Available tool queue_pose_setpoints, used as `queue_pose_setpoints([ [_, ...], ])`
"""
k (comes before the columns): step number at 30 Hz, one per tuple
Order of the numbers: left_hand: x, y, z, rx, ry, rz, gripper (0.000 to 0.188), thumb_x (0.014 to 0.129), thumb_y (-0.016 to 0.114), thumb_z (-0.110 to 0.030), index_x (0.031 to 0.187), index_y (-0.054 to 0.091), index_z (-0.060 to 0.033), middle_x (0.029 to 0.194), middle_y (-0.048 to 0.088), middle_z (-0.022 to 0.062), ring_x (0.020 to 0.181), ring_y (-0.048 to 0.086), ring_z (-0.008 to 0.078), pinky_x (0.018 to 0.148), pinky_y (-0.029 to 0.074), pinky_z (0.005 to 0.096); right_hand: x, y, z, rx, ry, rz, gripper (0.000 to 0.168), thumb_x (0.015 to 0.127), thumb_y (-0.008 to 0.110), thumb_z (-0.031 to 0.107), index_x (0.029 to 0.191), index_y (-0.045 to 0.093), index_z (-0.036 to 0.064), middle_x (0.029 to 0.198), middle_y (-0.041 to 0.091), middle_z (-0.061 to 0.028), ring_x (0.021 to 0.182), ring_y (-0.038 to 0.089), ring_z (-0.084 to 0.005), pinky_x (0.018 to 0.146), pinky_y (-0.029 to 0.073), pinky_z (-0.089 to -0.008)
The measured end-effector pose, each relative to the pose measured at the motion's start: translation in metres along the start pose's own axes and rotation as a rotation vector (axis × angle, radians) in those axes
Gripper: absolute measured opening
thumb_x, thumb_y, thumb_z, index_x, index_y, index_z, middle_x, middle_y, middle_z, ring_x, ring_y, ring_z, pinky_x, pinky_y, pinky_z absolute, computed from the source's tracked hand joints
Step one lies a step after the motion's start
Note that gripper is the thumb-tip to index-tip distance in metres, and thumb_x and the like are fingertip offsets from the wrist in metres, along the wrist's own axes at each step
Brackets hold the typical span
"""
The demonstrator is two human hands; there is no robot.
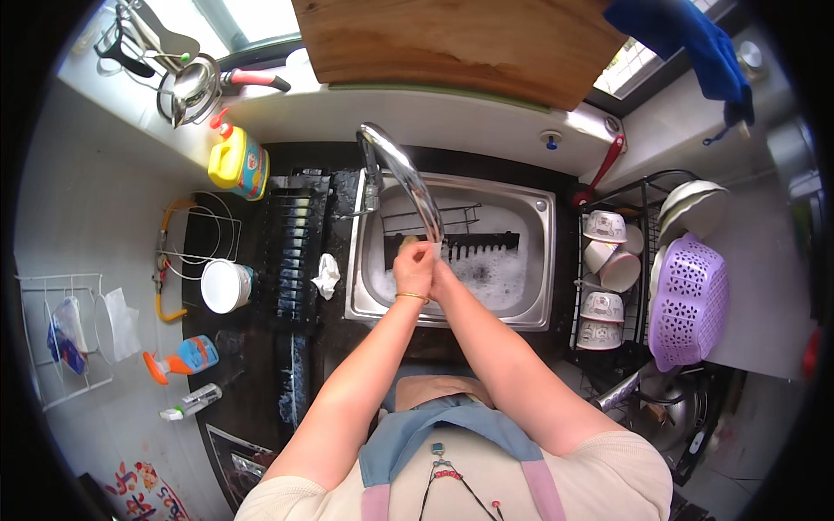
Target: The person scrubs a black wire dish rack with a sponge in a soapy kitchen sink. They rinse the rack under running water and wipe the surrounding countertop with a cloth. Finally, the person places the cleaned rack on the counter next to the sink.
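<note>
My left hand (414, 268), with a gold bangle at its wrist, is held over the sink (456, 319), its fingers curled. Pressed close beside it is my right hand (444, 279), mostly turned away from view. Both meet just under the mouth of the chrome faucet (405, 166). A small tan bit (408, 241) shows behind the left fingers; what it is cannot be made out. Below them, a black slotted rack part (488, 242) lies in foamy water, and a thin wire frame (459, 211) rests behind it.
Left of the sink lie a long black slotted grate (293, 254), crumpled white tissue (327, 276), a white tub (221, 286), a yellow pump bottle (238, 163) and a spray bottle (189, 355). At right stand a dish rack with bowls (603, 306) and a purple colander (687, 303).
</note>
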State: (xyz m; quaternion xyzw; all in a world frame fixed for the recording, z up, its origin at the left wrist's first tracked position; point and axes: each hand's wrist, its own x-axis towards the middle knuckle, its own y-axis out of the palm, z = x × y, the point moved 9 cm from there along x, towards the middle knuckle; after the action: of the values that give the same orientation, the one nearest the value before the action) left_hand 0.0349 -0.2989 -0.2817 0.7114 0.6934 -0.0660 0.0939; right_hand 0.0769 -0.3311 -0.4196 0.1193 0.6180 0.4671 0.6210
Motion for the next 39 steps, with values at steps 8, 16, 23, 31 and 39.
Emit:
queue_pose_setpoints([
  [8,-0.005,-0.035,-0.029,0.055,-0.014,0.045,0.025,0.088,0.071,-0.024,0.082,0.067,0.0001,0.077,0.063,0.0001,0.070,0.057,0.0069,0.064,0.045,0.0216,-0.052,0.017,0.027,-0.064,-0.011,-0.045,0.024,0.094,0.055,0.034,0.101,0.062,0.012,0.088,0.066,-0.0029,0.074,0.065,-0.0146,0.061,0.055,-0.0265],
  [16,-0.005,-0.058,-0.017,-0.026,-0.089,0.002,0.026,0.094,0.063,-0.027,0.092,0.066,-0.0013,0.086,0.067,0.0027,0.077,0.060,0.0088,0.066,0.047,0.0232,-0.029,0.037,0.031,-0.323,-0.132,-0.063,0.033,0.088,0.067,0.035,0.111,0.062,0.012,0.097,0.066,-0.0033,0.080,0.065,-0.0153,0.063,0.053,-0.0292],
  [23,-0.007,-0.071,-0.009,-0.015,-0.156,-0.003,0.028,0.097,0.056,-0.028,0.099,0.066,-0.0025,0.096,0.069,0.0043,0.086,0.063,0.0105,0.071,0.049,0.0244,-0.057,0.050,0.033,-0.189,-0.105,0.028,0.037,0.092,0.064,0.027,0.122,0.055,0.007,0.107,0.065,-0.0086,0.091,0.066,-0.0227,0.078,0.057,-0.0396],
  [31,-0.009,-0.053,0.001,-0.054,-0.243,0.031,0.025,0.096,0.056,-0.027,0.103,0.067,-0.0048,0.098,0.069,0.0033,0.087,0.062,0.0102,0.073,0.049,0.0252,-0.120,0.052,0.081,-0.377,-0.262,-0.048,0.037,0.093,0.062,0.021,0.124,0.055,0.003,0.112,0.064,-0.0088,0.099,0.064,-0.0206,0.086,0.052,-0.0334],
  [39,-0.002,-0.055,0.014,-0.059,-0.244,0.047,0.024,0.095,0.057,-0.025,0.106,0.065,-0.0049,0.101,0.068,0.0039,0.088,0.062,0.0111,0.073,0.049,0.0260,-0.152,0.029,0.130,-1.308,-0.345,-0.225,0.037,0.086,0.071,0.031,0.109,0.064,0.003,0.094,0.067,-0.0067,0.089,0.062,-0.0154,0.079,0.050,-0.0309],
])
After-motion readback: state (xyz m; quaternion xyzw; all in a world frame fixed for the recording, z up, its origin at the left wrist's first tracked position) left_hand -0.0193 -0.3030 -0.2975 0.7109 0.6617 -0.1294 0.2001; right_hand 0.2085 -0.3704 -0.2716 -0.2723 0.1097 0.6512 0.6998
